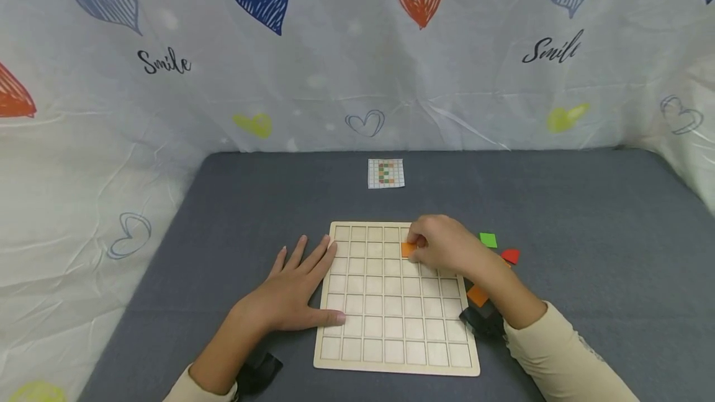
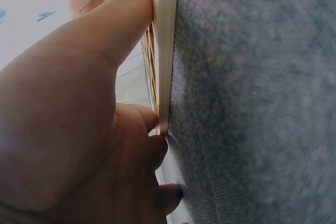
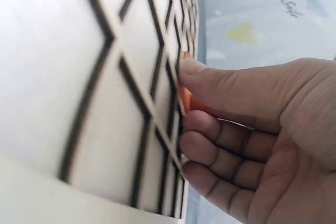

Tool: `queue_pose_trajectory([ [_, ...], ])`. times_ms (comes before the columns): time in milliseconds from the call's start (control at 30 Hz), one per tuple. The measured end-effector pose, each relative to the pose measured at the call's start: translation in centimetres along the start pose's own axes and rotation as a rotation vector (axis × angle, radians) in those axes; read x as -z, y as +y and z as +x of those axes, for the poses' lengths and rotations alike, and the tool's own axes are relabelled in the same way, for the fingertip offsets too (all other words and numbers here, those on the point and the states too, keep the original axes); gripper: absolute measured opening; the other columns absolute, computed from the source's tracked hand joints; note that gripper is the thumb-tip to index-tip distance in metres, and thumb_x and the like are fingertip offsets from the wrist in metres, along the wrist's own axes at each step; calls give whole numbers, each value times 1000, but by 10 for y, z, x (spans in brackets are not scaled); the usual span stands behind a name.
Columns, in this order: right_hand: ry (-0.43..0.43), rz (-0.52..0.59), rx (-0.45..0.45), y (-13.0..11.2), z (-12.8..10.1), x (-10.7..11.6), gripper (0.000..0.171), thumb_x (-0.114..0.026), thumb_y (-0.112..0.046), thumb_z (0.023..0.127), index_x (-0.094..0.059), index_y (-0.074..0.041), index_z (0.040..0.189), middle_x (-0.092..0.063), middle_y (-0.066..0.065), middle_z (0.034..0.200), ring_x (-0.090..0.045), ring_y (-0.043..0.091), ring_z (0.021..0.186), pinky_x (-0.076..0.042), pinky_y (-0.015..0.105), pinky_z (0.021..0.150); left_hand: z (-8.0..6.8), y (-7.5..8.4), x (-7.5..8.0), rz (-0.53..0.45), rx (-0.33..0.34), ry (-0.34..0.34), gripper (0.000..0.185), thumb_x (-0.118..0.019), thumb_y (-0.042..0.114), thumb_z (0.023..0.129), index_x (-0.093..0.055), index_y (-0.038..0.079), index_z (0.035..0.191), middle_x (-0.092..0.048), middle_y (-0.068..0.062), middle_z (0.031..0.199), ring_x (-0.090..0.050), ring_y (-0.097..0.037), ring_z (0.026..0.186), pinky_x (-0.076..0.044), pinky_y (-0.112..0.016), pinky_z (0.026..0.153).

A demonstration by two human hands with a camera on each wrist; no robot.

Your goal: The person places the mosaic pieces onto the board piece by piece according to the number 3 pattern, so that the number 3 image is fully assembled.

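Orange is the colour of the small square tile (image 1: 408,249) pinched in the curled fingers (image 3: 210,80) of the right hand (image 1: 441,247), which press it down into a cell in the second row from the far edge of the wooden grid board (image 1: 391,321), toward the board's right side. From the right wrist view the thumb and fingertips close round the tile's edge right at the board's surface, though whether it is fully seated cannot be told. The left hand (image 1: 296,290) lies flat with fingers straight and spread, holding nothing; its palm rests on the grey table (image 1: 223,216) and its thumb and fingertips touch the board's left rim, which the left wrist view shows pressed against the thumb. Just beyond the right hand, to its right, loose tiles lie on the table: a green tile (image 1: 488,239), a red tile (image 1: 511,256) and another orange tile (image 1: 477,294) beside the forearm. Well beyond the fingers, past the board's far edge, sits a small pattern card (image 1: 386,173) printed with a coloured grid. Judging by how things lie, the work looks barely begun: every other visible cell of the board is bare, so nearly all of the filling seems left to do.
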State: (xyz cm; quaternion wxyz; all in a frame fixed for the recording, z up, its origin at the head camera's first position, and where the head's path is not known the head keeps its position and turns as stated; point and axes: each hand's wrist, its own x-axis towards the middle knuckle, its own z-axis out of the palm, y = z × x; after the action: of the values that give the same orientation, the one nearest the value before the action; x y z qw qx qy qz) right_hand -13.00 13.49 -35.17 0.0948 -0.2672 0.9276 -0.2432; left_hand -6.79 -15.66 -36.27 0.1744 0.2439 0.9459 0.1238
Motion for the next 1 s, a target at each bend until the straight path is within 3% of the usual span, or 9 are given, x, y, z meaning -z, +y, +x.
queue_pose_trajectory([
  [233, -114, -1, 48, 13, -13, 29, 16, -66, -4, 76, -66, -16, 86, -49, -4, 71, -41, 11, 64, -34, 28, 57, -1, -2, -2, -4, -12, 10, 102, -45, 77, 71, 1, 25, 146, 7, 6, 150, 11, -28, 134, 1, -56, 102],
  [300, -140, -27, 1, 21, -20, 40, 17, -65, -2, 76, -65, -17, 84, -50, -5, 71, -42, 11, 64, -36, 28, 57, 0, -2, -2, 0, -11, 12, 102, -45, 77, 71, 1, 25, 146, 7, 6, 150, 11, -28, 134, 1, -56, 102],
  [500, -189, -104, -189, 47, -35, 64, 28, -60, 3, 70, -65, -14, 92, -60, 1, 92, -51, 18, 76, -44, 35, 65, 0, -2, -3, 6, -3, 16, 103, -45, 78, 70, 1, 25, 146, 6, 6, 150, 12, -28, 134, 1, -56, 102],
  [733, -241, -111, -294, 60, -38, 65, 25, -57, 9, 67, -57, -9, 84, -52, 4, 80, -45, 19, 65, -38, 30, 53, 0, -2, -4, 2, -3, 14, 103, -45, 77, 70, 2, 25, 146, 7, 6, 150, 12, -28, 134, 1, -56, 102],
  [1000, -162, -118, -279, 67, -35, 55, 27, -47, 14, 67, -38, -12, 64, -25, -1, 62, -28, 14, 53, -22, 28, 47, 1, -3, -5, 10, -2, 18, 103, -44, 78, 70, 2, 25, 146, 7, 7, 150, 12, -28, 134, 1, -56, 102],
])
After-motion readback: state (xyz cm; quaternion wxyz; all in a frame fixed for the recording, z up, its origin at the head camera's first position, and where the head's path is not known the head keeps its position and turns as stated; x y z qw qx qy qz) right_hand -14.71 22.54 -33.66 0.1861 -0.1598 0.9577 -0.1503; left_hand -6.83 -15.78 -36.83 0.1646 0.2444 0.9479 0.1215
